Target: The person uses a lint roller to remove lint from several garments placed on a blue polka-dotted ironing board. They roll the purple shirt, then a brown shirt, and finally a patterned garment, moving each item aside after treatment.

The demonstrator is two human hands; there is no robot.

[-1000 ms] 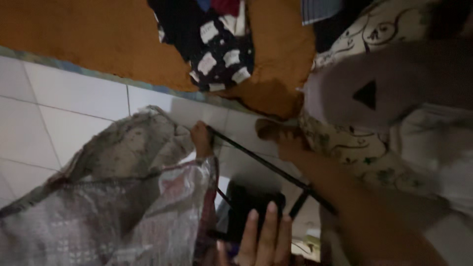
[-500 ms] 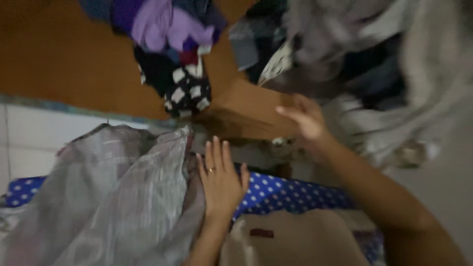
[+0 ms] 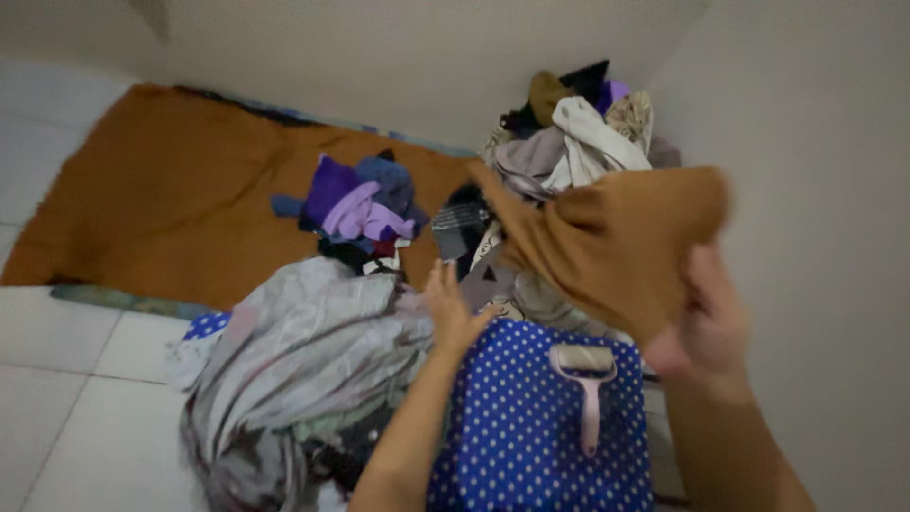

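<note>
My right hand grips a brown cloth and holds it up above a blue board with white dots. My left hand rests on the far edge of that board, beside a crumpled grey patterned cloth lying on the board's left side. A pink lint roller lies on the dotted board near my right wrist.
A brown blanket is spread on the white tiled floor. A small pile of purple and dark clothes lies on it. A bigger heap of clothes sits in the corner against the white walls.
The view has tilted up to show the room corner. My right hand has lifted the brown cloth off the heap. My left hand slid from the grey cloth to the board's edge.
</note>
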